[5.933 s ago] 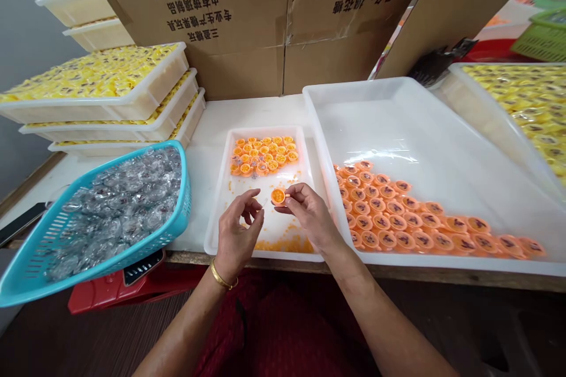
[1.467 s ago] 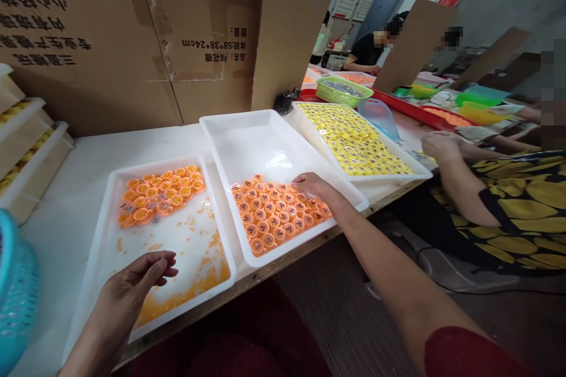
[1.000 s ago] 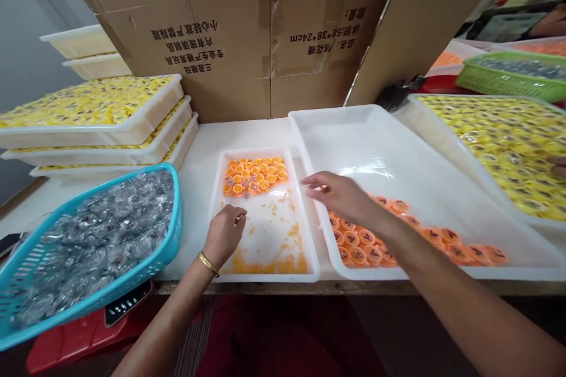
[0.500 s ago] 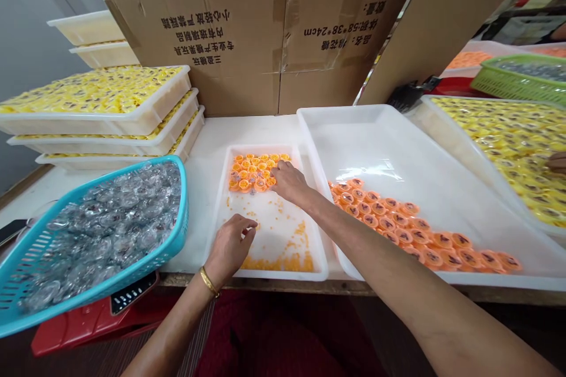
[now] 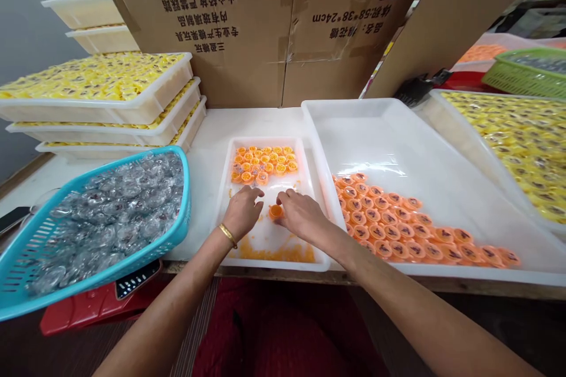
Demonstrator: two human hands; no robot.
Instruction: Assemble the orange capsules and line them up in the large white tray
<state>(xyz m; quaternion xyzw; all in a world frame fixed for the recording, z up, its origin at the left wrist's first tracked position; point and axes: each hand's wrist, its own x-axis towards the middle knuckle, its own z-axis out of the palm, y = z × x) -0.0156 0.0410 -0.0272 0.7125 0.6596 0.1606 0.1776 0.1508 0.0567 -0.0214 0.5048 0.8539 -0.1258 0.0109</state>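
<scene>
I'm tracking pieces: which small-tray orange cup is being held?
The cup in the right hand, apart from the other cups clustered toward the far end.

We have one camera, worn on the head, facing forward and down at the table (image 5: 256, 121) from close above; we see left hand (image 5: 242, 212) and right hand (image 5: 303, 213) mid-frame, forearms (image 5: 177, 294) from below, cardboard (image 5: 247, 79) across the top.

Your right hand (image 5: 303, 213), moments ago at clustered orange cups (image 5: 265, 159), now nearer you over small tray (image 5: 283, 265), single cup (image 5: 276, 212) in its fingers. Your left hand (image 5: 242, 212) farther forward, closer to cluster. Your view, earlier swung right, back on small tray.
</scene>
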